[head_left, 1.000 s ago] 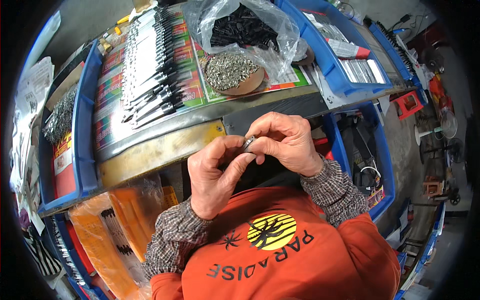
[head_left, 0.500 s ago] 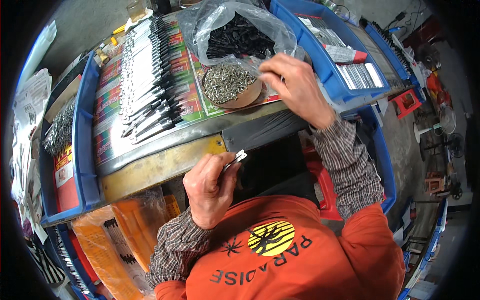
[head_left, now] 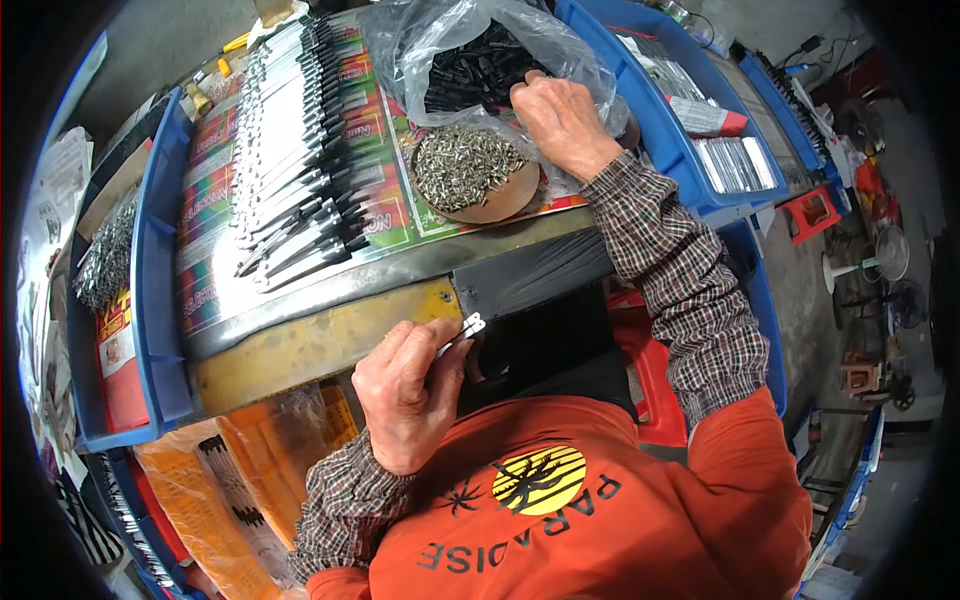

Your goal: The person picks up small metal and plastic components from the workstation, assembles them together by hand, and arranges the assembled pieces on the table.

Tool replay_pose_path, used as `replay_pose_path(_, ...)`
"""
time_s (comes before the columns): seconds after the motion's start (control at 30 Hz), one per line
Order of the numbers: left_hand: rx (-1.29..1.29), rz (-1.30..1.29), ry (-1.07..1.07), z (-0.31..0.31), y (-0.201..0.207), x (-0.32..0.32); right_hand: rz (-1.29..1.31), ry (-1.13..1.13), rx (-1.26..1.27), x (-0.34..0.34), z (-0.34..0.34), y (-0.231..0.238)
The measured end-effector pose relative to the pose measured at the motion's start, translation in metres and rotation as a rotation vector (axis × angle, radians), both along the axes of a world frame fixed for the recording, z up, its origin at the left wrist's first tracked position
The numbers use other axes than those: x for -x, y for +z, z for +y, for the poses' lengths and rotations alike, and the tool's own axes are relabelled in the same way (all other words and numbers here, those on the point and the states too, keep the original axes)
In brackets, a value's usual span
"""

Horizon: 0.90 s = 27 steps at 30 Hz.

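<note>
My left hand (head_left: 408, 395) pinches a small flat silver metal piece (head_left: 474, 323) in front of the table edge; its rounded end with a hole sticks out past the fingertips. Over the right side of a clear plastic bag (head_left: 410, 45) is my right hand (head_left: 566, 122), its fingers bent down at the black plastic pieces (head_left: 470, 85) inside. The fingertips are hidden, so what they touch cannot be made out. Just nearer than the bag, a round shallow dish (head_left: 510, 200) holds a heap of small silver metal pins (head_left: 465, 165).
Rows of silver and black assembled parts (head_left: 290, 150) lie on the table at left. Blue bins (head_left: 165, 270) stand at the left, and another blue bin (head_left: 650, 120) with flat metal strips is at right. A red stool (head_left: 650, 375) is below the table.
My right hand has moved from beside the pin dish up and left to the black pieces in the bag. My left hand, still pinching the metal piece, has shifted slightly down and left.
</note>
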<state>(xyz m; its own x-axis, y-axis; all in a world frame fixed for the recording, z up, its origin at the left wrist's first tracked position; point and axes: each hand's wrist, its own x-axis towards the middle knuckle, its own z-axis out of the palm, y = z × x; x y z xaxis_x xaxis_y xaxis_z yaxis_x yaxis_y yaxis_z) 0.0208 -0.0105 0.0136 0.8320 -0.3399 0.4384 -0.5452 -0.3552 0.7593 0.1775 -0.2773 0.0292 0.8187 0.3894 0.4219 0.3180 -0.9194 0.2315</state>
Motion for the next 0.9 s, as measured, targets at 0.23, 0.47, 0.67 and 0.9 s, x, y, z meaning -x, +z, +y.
replay_pose_path(0.23,0.012,0.004,0.005,-0.002,0.004,0.001,-0.100,0.044,-0.126,0.008,-0.004,0.004)
replay_pose_path(0.47,-0.018,0.049,0.009,0.000,0.007,0.005,0.329,0.237,-0.959,0.090,0.026,0.026)
replay_pose_path(0.67,-0.003,0.075,-0.043,-0.003,0.017,0.011,0.667,0.294,-1.508,0.153,0.036,0.021)
replay_pose_path(0.9,0.044,0.152,-0.096,-0.005,0.015,0.021,0.700,0.447,-1.708,0.179,0.045,0.003)
